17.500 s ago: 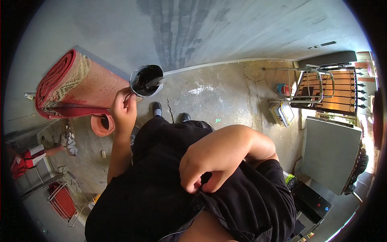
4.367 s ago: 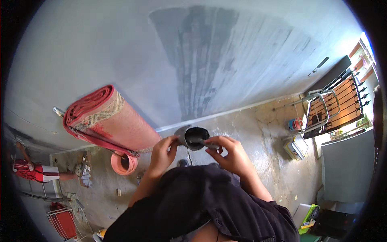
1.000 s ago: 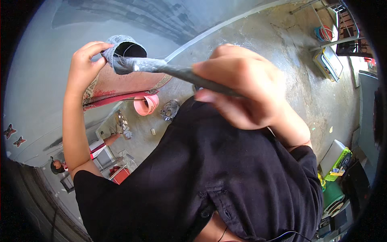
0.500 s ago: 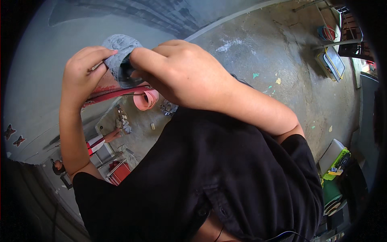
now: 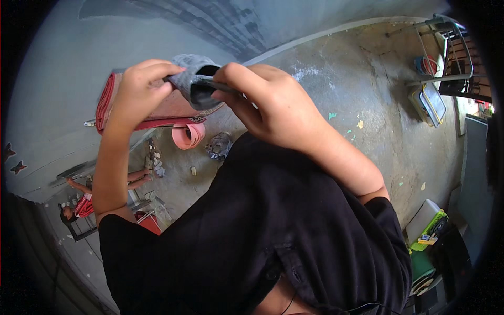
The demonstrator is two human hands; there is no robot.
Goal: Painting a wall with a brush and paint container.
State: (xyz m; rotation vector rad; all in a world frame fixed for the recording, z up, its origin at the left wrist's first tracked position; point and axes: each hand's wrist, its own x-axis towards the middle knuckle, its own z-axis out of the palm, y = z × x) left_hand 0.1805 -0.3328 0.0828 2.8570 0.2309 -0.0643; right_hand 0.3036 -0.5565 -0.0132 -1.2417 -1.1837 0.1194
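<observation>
The fingers [image 5: 157, 71] of the left hand [image 5: 137, 92] are curled shut around the side of a small grey cup-like container [image 5: 193, 79], pinching its rim from the left. The fingers [image 5: 239, 73] of the right hand [image 5: 273, 107] are closed too, gripping a thin dark tool [image 5: 218, 85] that lies across the container's dark mouth. I cannot tell whether the tool's tip goes inside or only rests on the rim. Both hands meet in front of the person's chest, held up well above the floor, with the container between them and the two hands nearly touching.

Behind the hands, a rolled red carpet [image 5: 152, 107] leans against the grey wall [image 5: 63, 68], and a pink roll of tape-like material [image 5: 188, 135] lies on the concrete floor [image 5: 367, 89] just below it. A dark crumpled lump [image 5: 219, 146] sits near that roll. The person's black shirt [image 5: 273, 231] fills the lower half of the view. Off to the right stand a metal rack [image 5: 446, 47], a flat pale-framed panel [image 5: 429, 104] on the floor beneath it, and a green and white box [image 5: 428, 228].
</observation>
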